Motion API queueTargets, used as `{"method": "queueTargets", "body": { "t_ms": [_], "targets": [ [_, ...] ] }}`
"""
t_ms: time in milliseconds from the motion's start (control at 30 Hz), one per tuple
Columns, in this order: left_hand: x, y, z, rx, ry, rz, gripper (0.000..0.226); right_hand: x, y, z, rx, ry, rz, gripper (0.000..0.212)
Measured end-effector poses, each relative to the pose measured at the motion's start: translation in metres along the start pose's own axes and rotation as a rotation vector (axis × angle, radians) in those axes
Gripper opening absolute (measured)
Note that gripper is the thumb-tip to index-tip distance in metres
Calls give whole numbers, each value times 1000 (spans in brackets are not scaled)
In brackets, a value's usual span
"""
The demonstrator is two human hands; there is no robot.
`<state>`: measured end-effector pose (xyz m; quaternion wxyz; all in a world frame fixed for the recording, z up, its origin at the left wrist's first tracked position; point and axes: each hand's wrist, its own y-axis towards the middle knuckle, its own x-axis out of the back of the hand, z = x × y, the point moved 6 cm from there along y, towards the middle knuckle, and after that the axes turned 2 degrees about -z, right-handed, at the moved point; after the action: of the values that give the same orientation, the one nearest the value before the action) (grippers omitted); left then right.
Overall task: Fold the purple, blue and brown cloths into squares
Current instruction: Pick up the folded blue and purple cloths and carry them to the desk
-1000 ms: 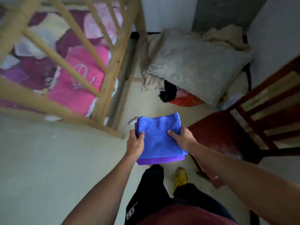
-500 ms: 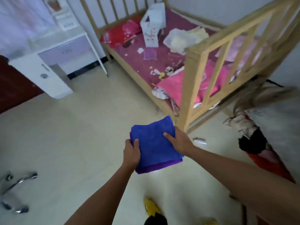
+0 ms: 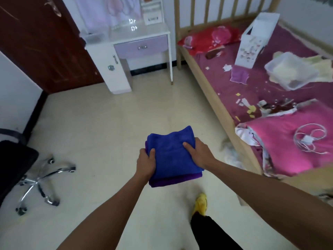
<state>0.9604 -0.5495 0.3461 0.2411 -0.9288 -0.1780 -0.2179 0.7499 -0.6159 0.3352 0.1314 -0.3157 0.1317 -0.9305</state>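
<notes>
A folded blue cloth (image 3: 171, 156) lies on top of a folded purple cloth (image 3: 173, 180), whose edge shows along the near and left sides. I carry the stack in the air above the floor. My left hand (image 3: 146, 164) grips its left edge, thumb on top. My right hand (image 3: 199, 154) grips the right edge, thumb pressed on the blue cloth. No brown cloth shows in the stack. A small purple cloth (image 3: 238, 75) lies flat on the bed.
A wooden-railed bed (image 3: 214, 98) with a magenta sheet, a clear plastic box (image 3: 292, 73), a white paper bag (image 3: 252, 44) and a pink quilt fills the right. A white dressing table (image 3: 140, 44) stands ahead, a brown door (image 3: 36, 42) at left, an office chair (image 3: 16, 165) near left.
The view has swung left across the room, from the bed's end rail and a pile of bedding to the door and dressing table. Both hands keep the same hold on the stack.
</notes>
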Motion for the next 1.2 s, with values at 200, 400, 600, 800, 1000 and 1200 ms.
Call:
{"method": "queueTargets", "body": {
  "t_ms": [200, 400, 600, 800, 1000, 1200],
  "targets": [
    [23, 151, -51, 22, -34, -80, 27, -12, 168, 66, 60, -8, 54, 48],
    [66, 281, -117, 65, -64, -157, 31, -11, 319, 161, 122, -59, 138, 48],
    [117, 404, -157, 83, -84, -247, 34, -34, 446, 254, 208, -71, 205, 46],
    [168, 572, -187, 79, -88, -264, 35, -76, 597, 333, 218, -60, 184, 46],
    [225, 724, -252, 30, -33, -246, 36, -82, 724, 423, 189, -38, 119, 48],
    [256, 859, -310, 24, -67, -182, 35, -80, 848, 491, 172, -35, 99, 44]
  ]
}}
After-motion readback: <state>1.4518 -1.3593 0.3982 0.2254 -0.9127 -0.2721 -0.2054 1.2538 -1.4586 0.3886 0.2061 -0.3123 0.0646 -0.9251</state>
